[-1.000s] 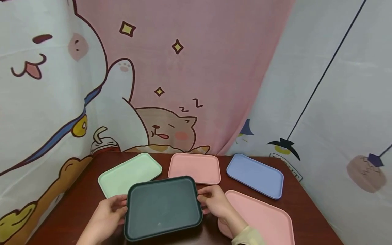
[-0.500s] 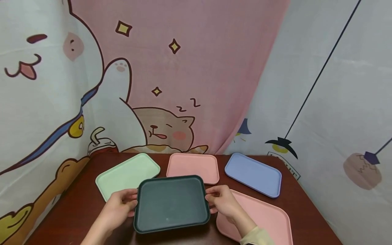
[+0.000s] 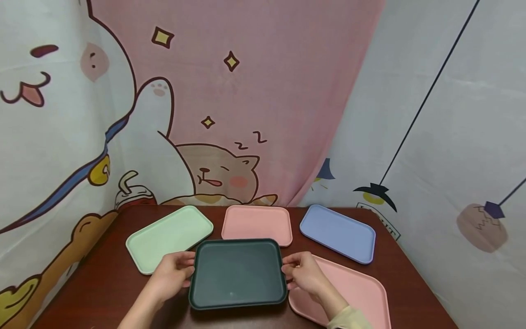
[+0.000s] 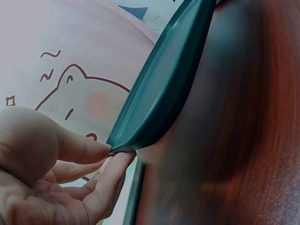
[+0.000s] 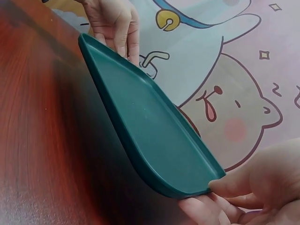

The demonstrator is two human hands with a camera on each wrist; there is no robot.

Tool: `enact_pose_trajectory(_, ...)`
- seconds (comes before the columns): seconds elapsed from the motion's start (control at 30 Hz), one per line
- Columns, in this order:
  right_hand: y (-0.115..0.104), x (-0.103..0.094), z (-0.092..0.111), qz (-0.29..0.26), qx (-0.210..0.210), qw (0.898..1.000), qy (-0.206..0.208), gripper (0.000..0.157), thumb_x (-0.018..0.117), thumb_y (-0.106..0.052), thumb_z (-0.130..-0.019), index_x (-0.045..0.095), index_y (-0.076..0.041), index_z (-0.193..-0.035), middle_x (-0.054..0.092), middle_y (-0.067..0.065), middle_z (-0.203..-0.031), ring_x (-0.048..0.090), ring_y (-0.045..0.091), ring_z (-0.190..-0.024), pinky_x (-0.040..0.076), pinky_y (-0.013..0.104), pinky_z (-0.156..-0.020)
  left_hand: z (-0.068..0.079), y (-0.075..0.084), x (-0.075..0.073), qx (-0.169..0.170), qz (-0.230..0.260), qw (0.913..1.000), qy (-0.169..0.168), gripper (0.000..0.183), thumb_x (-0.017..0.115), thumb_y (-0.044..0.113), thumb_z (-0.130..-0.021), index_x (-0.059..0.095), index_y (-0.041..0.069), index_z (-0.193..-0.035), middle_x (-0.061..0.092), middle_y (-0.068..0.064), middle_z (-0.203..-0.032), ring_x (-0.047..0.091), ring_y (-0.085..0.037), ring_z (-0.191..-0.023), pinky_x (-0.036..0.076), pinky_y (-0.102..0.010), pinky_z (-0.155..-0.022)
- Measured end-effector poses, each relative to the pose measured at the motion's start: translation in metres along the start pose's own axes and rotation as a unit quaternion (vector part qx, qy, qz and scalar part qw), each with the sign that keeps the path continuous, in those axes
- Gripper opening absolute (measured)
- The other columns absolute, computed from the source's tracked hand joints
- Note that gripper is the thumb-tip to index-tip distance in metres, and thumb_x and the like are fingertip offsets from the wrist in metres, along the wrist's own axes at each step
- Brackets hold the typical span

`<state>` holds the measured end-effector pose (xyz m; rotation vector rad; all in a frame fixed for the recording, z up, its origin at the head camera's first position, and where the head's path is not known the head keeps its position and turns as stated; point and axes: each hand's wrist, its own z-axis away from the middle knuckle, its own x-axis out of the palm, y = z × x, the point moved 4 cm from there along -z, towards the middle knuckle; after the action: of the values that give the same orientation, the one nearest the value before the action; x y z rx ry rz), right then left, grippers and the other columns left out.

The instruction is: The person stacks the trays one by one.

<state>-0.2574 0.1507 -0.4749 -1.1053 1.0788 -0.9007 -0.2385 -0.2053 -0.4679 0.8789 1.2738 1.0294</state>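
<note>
A dark green rectangular tray (image 3: 238, 274) is held by its two short sides, above the table (image 3: 102, 292). My left hand (image 3: 171, 275) pinches its left rim between thumb and fingers; the left wrist view shows the thumb (image 4: 84, 147) on the inner edge and fingertips beneath. On the opposite rim, my right hand (image 3: 304, 273) pinches in the same way, with the thumb (image 5: 234, 180) on top in the right wrist view. The tray's underside stands off the wood in both wrist views, a shadow below it. Nothing lies on the tray.
Behind lie a light green tray (image 3: 170, 237), a pink tray (image 3: 256, 224) and a blue tray (image 3: 339, 233). A larger pink tray (image 3: 353, 292) is at the right, partly under my right forearm. A cartoon-printed curtain (image 3: 267, 91) hangs behind the table.
Both hands have carried the dark green tray rightward in the head view, and it has turned straighter to the table. The other trays shift slightly left as the view turns.
</note>
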Motion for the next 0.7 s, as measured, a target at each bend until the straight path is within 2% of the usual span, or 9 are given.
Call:
enact_pose_trajectory(0.2, 0.007, -0.002, 0.000, 0.009, 0.005, 1.000, 0.004, 0.023, 0.063, 0.009, -0.097, 0.060, 0.022, -0.116, 0.064, 0.017, -0.092, 0.065, 0.019, -0.070, 0.062, 0.033, -0.056, -0.004, -0.004, 0.006, 0.002, 0.001, 1.0000, -0.001, 0.033, 0.060, -0.009, -0.098, 0.064, -0.012, -0.131, 0.068, -0.018, -0.112, 0.070, -0.026, -0.091, 0.063, -0.045, -0.068)
enact_pose_trajectory(0.43, 0.011, -0.002, 0.000, 0.032, -0.014, 0.999, 0.003, 0.019, 0.063, 0.013, -0.094, 0.061, 0.023, -0.110, 0.064, 0.014, -0.081, 0.063, 0.019, -0.064, 0.061, 0.033, -0.054, -0.009, -0.010, 0.012, -0.003, -0.002, 1.0000, -0.007, 0.034, 0.060, -0.010, -0.098, 0.064, -0.012, -0.131, 0.068, -0.018, -0.112, 0.069, -0.025, -0.089, 0.062, -0.043, -0.067)
enact_pose_trajectory(0.7, 0.007, -0.002, 0.001, 0.072, -0.025, 0.997, 0.009, 0.019, 0.063, 0.015, -0.091, 0.061, 0.024, -0.108, 0.060, 0.009, -0.076, 0.064, 0.019, -0.060, 0.062, 0.039, -0.053, -0.014, -0.015, 0.015, 0.001, -0.015, 0.9999, -0.007, 0.033, 0.062, -0.010, -0.096, 0.065, -0.011, -0.129, 0.069, -0.015, -0.109, 0.067, -0.024, -0.090, 0.061, -0.042, -0.065)
